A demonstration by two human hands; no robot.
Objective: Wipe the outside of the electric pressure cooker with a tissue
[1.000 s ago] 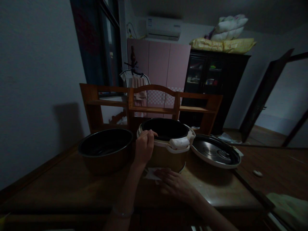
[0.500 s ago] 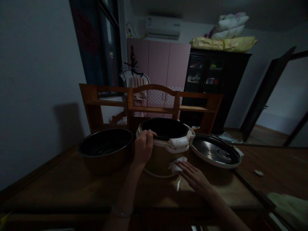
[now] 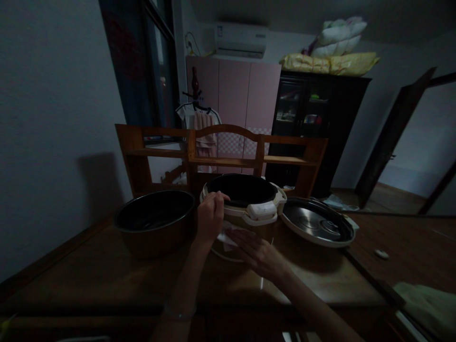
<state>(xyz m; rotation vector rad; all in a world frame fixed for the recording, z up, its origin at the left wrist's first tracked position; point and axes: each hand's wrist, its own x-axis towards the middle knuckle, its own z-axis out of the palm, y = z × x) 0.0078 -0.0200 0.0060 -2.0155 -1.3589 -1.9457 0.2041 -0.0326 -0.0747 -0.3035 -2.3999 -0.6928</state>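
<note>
An electric pressure cooker (image 3: 262, 231) with a pale rim, a white front handle and a dark open interior stands on the wooden desk. My left hand (image 3: 210, 216) is closed over its near-left rim, fingers curled. Against the cooker's front wall, my right hand (image 3: 261, 254) presses a crumpled white tissue (image 3: 225, 239) under fairly straight fingers. The tissue lies low on the wall, just right of my left wrist. To the left sits a dark inner pot (image 3: 156, 240), separate from the cooker. On the right, the round lid (image 3: 313, 224) rests with its metal inside facing up.
A wooden shelf rack (image 3: 224, 161) rises along the desk's back edge, behind the cooker. The wall (image 3: 53, 142) closes off the left side. A small white object (image 3: 381, 254) and pale green cloth (image 3: 425, 304) lie at the right.
My right hand has slid left across the cooker's front with the tissue, from below the handle to near my left wrist. My left hand keeps its hold on the rim.
</note>
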